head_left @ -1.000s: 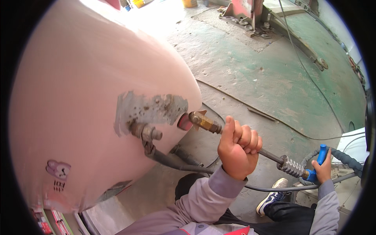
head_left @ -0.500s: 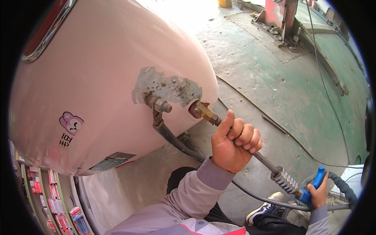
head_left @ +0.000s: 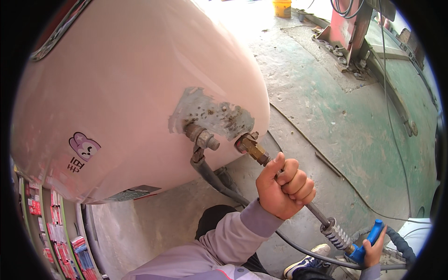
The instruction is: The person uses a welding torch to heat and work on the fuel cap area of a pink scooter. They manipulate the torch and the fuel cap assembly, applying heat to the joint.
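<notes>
My left hand [head_left: 287,187] is closed in a fist round the shaft of a slide-hammer dent puller [head_left: 317,213], thumb toward its brass tip [head_left: 255,150]. That tip meets the pink car panel [head_left: 126,84] at the lower right of a bare-metal patch [head_left: 210,113] dotted with dark marks. At the shaft's other end, beyond a coil spring [head_left: 337,234], my right hand [head_left: 374,249] grips the blue handle [head_left: 372,238]. Beside the tip, a metal bolt clamp [head_left: 202,136] with a thick black cable [head_left: 210,176] is fixed to the panel. Whatever lies inside my left fist is hidden.
A dark hose [head_left: 303,240] crosses in front of my legs. Thin cables [head_left: 303,136] run over the worn green-grey floor [head_left: 336,116]. A red post [head_left: 344,32] and yellow bucket [head_left: 282,8] stand at the back. Shelves with red packages [head_left: 58,231] line the lower left.
The view has shifted a little, so the puller and both hands appear lower. Both hands keep their hold, and the brass tip stays at the panel.
</notes>
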`<act>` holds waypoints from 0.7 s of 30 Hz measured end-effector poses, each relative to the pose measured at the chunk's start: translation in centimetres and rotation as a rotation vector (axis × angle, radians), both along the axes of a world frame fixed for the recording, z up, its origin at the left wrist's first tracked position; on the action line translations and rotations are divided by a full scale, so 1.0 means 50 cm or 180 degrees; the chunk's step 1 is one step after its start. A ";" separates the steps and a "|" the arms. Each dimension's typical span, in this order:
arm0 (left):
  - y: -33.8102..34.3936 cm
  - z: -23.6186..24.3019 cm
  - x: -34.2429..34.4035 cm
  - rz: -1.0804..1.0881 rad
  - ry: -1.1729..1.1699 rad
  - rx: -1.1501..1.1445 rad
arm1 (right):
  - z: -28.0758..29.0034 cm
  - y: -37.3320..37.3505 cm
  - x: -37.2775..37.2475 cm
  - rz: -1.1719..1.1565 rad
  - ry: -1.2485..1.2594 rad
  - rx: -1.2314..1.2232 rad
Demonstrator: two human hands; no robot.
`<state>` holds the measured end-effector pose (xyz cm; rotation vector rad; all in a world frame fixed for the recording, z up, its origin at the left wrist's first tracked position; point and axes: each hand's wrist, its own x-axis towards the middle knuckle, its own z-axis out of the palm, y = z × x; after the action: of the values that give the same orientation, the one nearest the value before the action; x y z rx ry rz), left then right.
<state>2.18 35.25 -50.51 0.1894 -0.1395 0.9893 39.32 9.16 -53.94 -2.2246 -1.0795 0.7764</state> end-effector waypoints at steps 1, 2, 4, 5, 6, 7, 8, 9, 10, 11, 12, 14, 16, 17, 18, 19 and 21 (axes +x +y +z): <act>-0.001 -0.001 0.001 0.0002 0.0008 0.0033 | -0.002 -0.001 0.000 -0.0022 -0.0052 0.0014; -0.002 -0.003 0.001 -0.0026 0.0003 -0.0012 | -0.003 -0.002 0.002 -0.0007 -0.0014 0.0049; -0.005 -0.005 0.003 -0.0086 -0.0055 -0.0043 | -0.006 -0.005 0.005 -0.0027 -0.0104 0.0084; -0.005 -0.007 0.004 -0.0099 -0.0100 0.0031 | -0.006 -0.006 0.007 0.0000 -0.0011 0.0067; -0.004 -0.008 0.006 -0.0113 -0.0241 0.0112 | -0.007 -0.008 0.009 0.0007 0.0015 0.0048; -0.002 -0.010 0.008 -0.0130 -0.0374 0.0159 | -0.008 -0.009 0.011 0.0001 0.0001 0.0002; 0.000 -0.012 0.009 -0.0159 -0.0480 0.0361 | -0.009 -0.010 0.013 0.0026 0.0025 -0.0044; 0.003 -0.013 0.011 -0.0185 -0.0574 0.0520 | -0.010 -0.011 0.014 0.0044 0.0014 -0.0126; 0.005 -0.014 0.011 -0.0205 -0.0658 0.0691 | -0.010 -0.011 0.015 0.0024 -0.0050 -0.0131; 0.008 -0.015 0.012 -0.0239 -0.0707 0.0730 | -0.009 -0.012 0.015 0.0077 -0.0021 -0.0140; 0.008 -0.016 0.012 -0.0256 -0.0746 0.0779 | -0.008 -0.012 0.013 0.0103 -0.0044 -0.0074; 0.009 -0.016 0.012 -0.0268 -0.0775 0.0804 | -0.005 -0.008 0.011 0.0156 -0.0097 -0.0036; 0.007 -0.015 0.013 -0.0237 -0.0768 0.0704 | 0.003 -0.006 0.006 0.0209 -0.0151 -0.0151; 0.006 -0.014 0.014 -0.0180 -0.0551 0.0441 | 0.007 -0.004 0.005 0.0226 -0.0179 -0.0198; 0.006 -0.013 0.015 -0.0113 -0.0348 0.0180 | 0.009 -0.002 0.002 0.0180 -0.0111 -0.0110; 0.004 -0.011 0.016 -0.0047 -0.0169 -0.0027 | 0.010 -0.001 0.000 0.0172 -0.0054 -0.0019; 0.005 -0.009 0.017 0.0005 -0.0034 -0.0059 | 0.010 -0.001 -0.003 0.0154 0.0057 0.0155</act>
<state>3.05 35.52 -50.98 0.1672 -0.1398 0.9931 39.16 9.10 -53.42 -2.1543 -1.1355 0.7808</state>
